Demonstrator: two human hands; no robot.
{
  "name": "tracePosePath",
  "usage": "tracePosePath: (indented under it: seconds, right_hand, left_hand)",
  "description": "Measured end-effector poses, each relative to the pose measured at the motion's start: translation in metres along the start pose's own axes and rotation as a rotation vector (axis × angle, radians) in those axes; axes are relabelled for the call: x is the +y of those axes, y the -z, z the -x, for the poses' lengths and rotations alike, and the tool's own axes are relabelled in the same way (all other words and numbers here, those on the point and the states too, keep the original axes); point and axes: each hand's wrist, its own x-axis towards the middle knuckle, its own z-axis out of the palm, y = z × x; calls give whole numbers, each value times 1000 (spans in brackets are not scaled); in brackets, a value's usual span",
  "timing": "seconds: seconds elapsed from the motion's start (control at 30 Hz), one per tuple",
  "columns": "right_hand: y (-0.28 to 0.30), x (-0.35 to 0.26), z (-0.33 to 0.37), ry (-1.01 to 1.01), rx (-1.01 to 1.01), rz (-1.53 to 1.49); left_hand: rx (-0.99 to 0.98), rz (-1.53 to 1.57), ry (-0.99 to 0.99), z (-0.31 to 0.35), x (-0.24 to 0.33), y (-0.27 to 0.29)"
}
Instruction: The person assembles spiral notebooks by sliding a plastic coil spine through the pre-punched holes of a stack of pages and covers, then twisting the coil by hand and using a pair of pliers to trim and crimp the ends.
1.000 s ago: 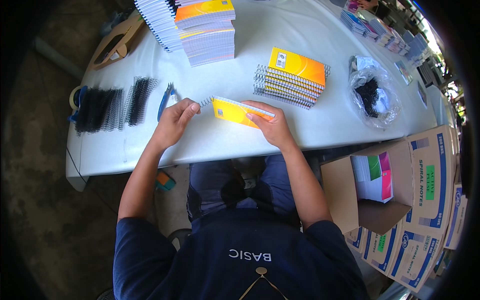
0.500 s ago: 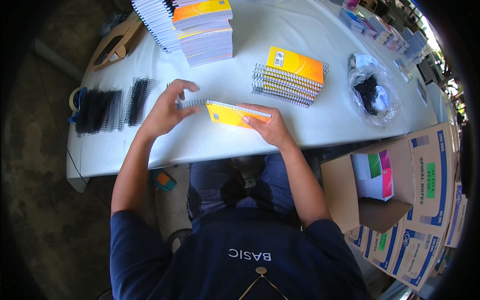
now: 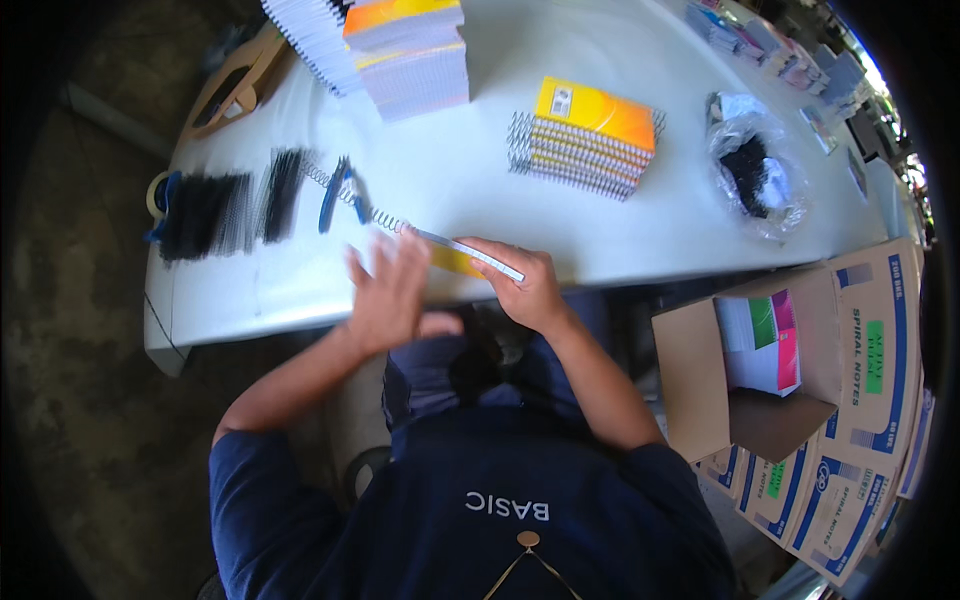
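The person stands at the white counter (image 3: pixel 620 215) with a yellow-covered notebook (image 3: pixel 462 258) held on edge at its near rim; the right hand (image 3: pixel 525 290) is closed around the notebook's right end, its fingers (image 3: pixel 500 250) curled over the top edge; the left hand (image 3: pixel 388 295) is blurred, fingers spread open against the notebook's left part, gripping nothing that I can make out. A wire spiral (image 3: pixel 385 219) sticks out past the notebook's left end and trails back across the counter, so I would judge the binding of this book only partly done, with a good length of coil not yet inside it.

Finished work, as I read it: a small stack of bound notebooks (image 3: pixel 585 140) with spirals along the edges lies in the middle of the counter. Left to do, by the look of it: tall piles of loose pages and covers (image 3: pixel 410 50) at the far edge; a row of dark coils (image 3: pixel 215 205) to the left; blue-handled pliers (image 3: pixel 335 192) just beside the trailing spiral.

As for containers: an open cardboard box (image 3: pixel 700 385) at the person's right holds a few notebooks with green and pink covers (image 3: pixel 762 340), with much room to spare; more printed cartons (image 3: pixel 850 480) sit closed beside it, contents hidden; a clear plastic bag (image 3: pixel 755 170) on the counter holds something black, too small to name.
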Motion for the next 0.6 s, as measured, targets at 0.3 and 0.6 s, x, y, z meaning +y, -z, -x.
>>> tracePosePath:
  seconds: [0.3, 0.6]
  right_hand:
    - [-14, 2, 14, 181, 3, 134]
    - [-12, 0, 16, 234, -49, 161]
  left_hand:
    - [111, 99, 73, 12, 8, -6]
    - [167, 180, -2, 0, 19, 8]
